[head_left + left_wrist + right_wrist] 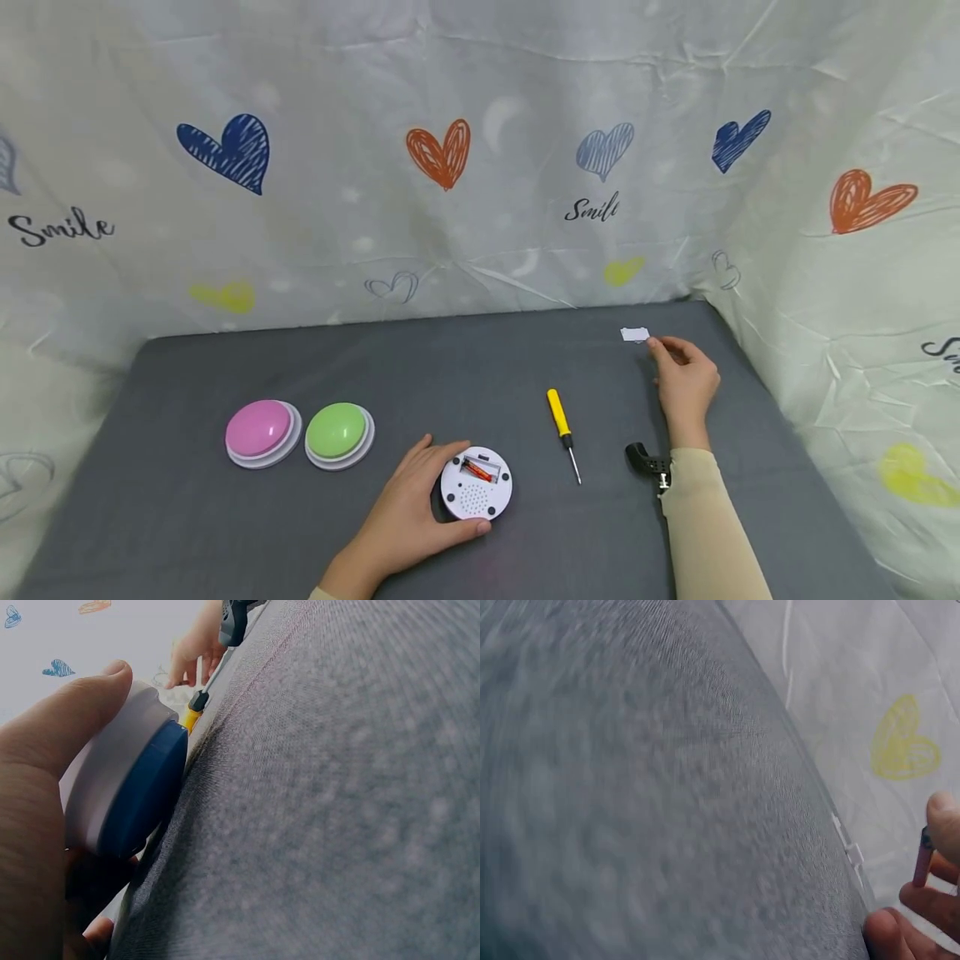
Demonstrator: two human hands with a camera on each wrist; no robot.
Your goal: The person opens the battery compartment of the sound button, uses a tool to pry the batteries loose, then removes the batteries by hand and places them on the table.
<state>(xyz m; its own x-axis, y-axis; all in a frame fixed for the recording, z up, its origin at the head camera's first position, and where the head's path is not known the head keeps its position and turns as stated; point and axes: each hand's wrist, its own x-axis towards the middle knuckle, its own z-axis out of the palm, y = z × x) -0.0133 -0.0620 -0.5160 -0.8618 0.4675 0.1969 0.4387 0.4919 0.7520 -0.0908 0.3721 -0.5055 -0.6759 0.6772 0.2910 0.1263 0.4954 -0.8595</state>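
Note:
My left hand (416, 504) grips a round push-button buzzer (474, 500), its fingers and thumb around the rim. The white base faces up with a speaker grille and an uncovered battery compartment; a red battery (478, 471) lies slanted in it. The left wrist view shows the buzzer's blue dome (146, 795) underneath. At the far right, my right hand (686, 383) pinches a small reddish battery (924, 862) between thumb and fingers, best seen in the right wrist view. Just left of its fingertips lies a small white battery cover (635, 334).
A yellow-handled screwdriver (558, 417) lies between the hands. To the left sit a pink buzzer (258, 429) and a green buzzer (336, 432), domes up. A black wrist mount (647, 460) sticks out from the right sleeve. A printed curtain (480, 208) hangs behind the grey table (420, 358).

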